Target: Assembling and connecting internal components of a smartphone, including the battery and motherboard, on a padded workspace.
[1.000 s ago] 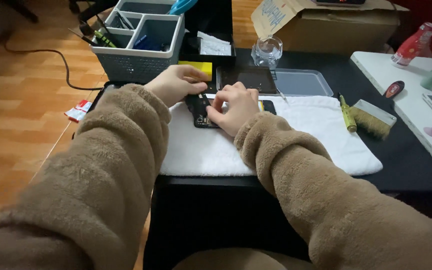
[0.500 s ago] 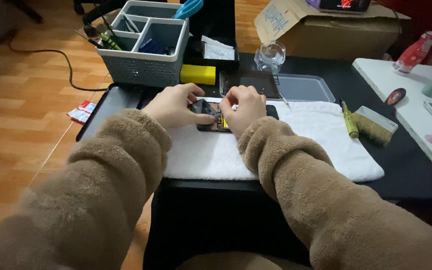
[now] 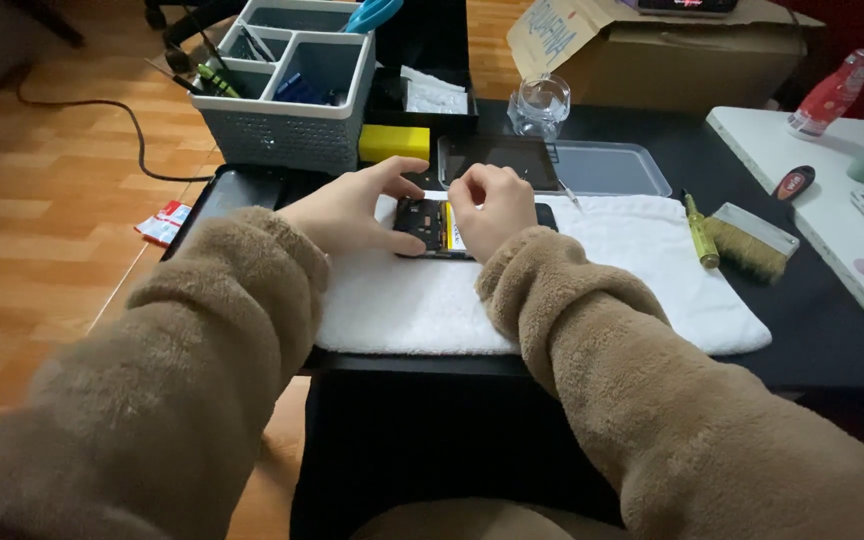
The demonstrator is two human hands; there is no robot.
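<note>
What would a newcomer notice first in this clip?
Both hands, left hand and right hand, meet over an opened phone lying on a white towel at the table's middle. Behind them stands a grey organiser basket, and a brush lies to the right.

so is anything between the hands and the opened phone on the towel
No. Both the left hand and right hand already rest on the opened phone, which lies on the white towel.

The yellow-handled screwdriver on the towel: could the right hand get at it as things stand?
Probably yes. The screwdriver lies in the open at the white towel's far right edge, beside the brush, with nothing on top. The right hand rests on the opened phone, and only bare towel lies between them.
</note>
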